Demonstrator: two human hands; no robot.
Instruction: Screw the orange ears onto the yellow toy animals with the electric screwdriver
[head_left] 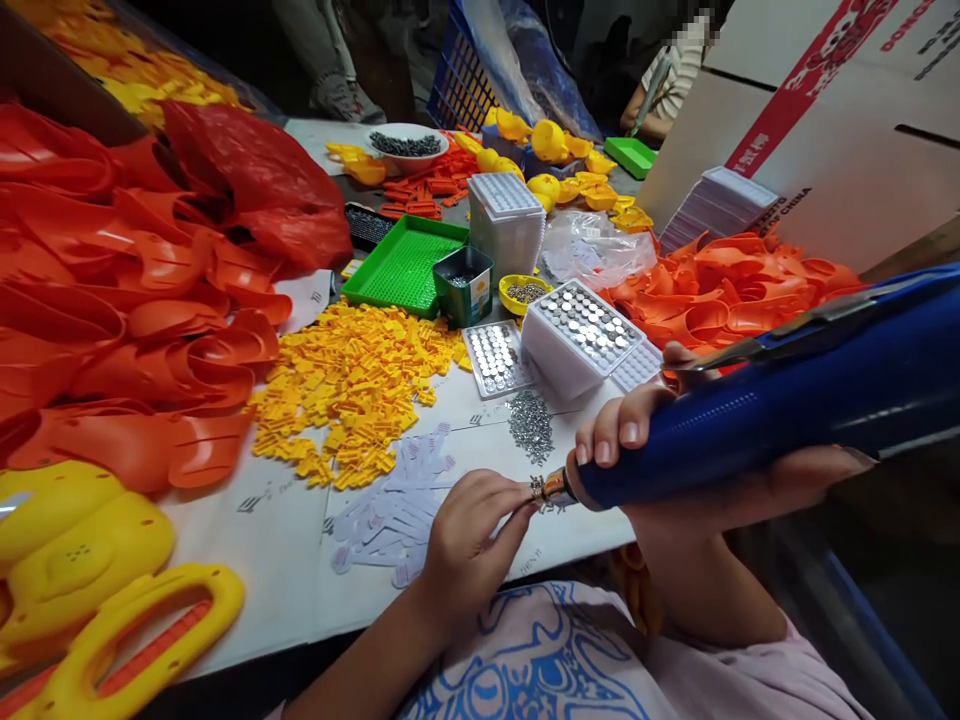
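Observation:
My right hand (637,425) is wrapped round a blue power screwdriver (750,420), which lies nearly level with its tip pointing left. My left hand (476,530) pinches at the tip of the screwdriver's metal nose (556,487). Small metal pieces like screws show at those fingertips, but the pinched piece is too small to make out clearly. Just beyond lies a pile of small silvery screws (531,425). White printed paper strips (394,505) are spread left of my left hand, and a heap of small yellow plastic parts (360,385) sits behind them.
Orange plastic shells (127,300) are heaped at left, with more orange parts (735,285) at right. Yellow toy bodies (67,560) stand front left. Trays of button cells (581,325), a green tray (405,262) and a dark tin (463,285) fill the middle. A large carton (810,130) rises behind.

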